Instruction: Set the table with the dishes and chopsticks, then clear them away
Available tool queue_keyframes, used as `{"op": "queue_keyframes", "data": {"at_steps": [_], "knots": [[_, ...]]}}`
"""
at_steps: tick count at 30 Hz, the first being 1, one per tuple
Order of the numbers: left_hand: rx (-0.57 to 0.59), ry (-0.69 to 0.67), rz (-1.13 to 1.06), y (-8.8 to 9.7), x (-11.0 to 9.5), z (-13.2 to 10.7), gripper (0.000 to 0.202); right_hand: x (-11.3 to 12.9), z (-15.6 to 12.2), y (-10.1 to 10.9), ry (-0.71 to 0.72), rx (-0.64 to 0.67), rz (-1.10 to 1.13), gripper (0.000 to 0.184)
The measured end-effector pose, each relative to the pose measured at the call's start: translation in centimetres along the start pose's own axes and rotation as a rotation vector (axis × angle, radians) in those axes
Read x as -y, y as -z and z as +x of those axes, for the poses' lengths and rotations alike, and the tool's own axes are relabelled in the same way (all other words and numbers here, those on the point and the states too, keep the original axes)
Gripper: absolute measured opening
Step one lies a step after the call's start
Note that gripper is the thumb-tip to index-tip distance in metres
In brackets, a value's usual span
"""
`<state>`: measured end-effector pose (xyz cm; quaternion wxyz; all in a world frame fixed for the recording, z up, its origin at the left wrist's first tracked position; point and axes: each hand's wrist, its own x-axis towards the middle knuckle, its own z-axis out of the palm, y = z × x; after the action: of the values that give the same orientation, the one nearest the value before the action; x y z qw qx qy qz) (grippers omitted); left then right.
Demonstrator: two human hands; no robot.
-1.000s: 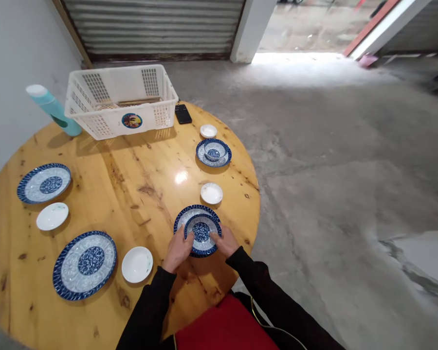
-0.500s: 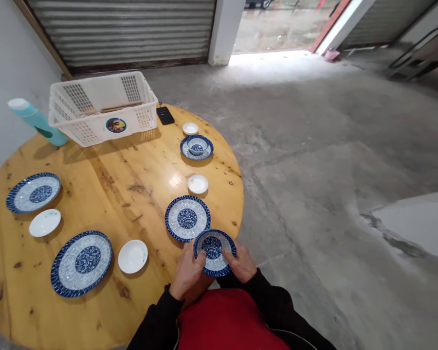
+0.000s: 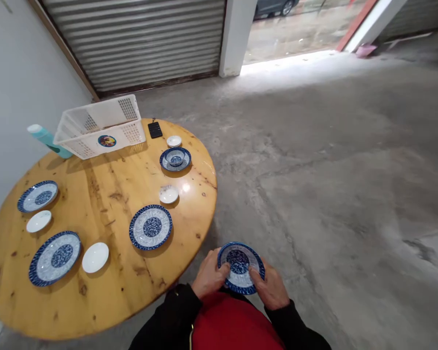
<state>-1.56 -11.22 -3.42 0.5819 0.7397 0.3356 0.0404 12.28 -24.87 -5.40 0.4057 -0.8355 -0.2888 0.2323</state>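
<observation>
A blue-and-white patterned bowl [image 3: 240, 266] is held close to my body, off the table's right edge and over the concrete floor. My left hand [image 3: 209, 275] grips its left rim and my right hand [image 3: 270, 287] grips its right rim, fingers curled on it. The nearest table item is a blue-and-white plate [image 3: 151, 227] on the round wooden table [image 3: 105, 204].
Also on the table: two more patterned plates [image 3: 54, 256] [image 3: 37, 196], a bowl on a plate [image 3: 175, 158], several small white saucers [image 3: 95, 257], a white plastic basket [image 3: 101, 127], a teal bottle [image 3: 47, 140] and a black phone [image 3: 155, 129]. Concrete floor [image 3: 332, 160] spreads right.
Both hands lifted the bowl off the nearest plate and drew it back off the table toward my body. The view has pulled back and to the right.
</observation>
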Motion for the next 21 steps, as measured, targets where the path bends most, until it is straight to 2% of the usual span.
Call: {"op": "queue_keyframes", "data": {"at_steps": [4, 8, 15, 21], "knots": [[0.054, 0.005, 0.036, -5.0, -3.1, 1.9, 0.035, -3.8, 0.9, 5.4, -0.033, -0.035, -0.039, 0.045], [0.054, 0.005, 0.067, -7.1, -4.5, 3.4, 0.036, -5.6, 2.4, 7.6, -0.057, -0.007, -0.031, 0.048], [-0.067, 0.043, 0.063, -6.8, -5.7, 6.8, 0.035, -5.0, 7.8, 7.7, -0.010, 0.085, 0.029, 0.045], [-0.122, 0.084, 0.103, -4.2, -8.0, 11.9, 0.041, -2.6, 15.4, 7.9, 0.027, 0.175, 0.047, 0.050]]}}
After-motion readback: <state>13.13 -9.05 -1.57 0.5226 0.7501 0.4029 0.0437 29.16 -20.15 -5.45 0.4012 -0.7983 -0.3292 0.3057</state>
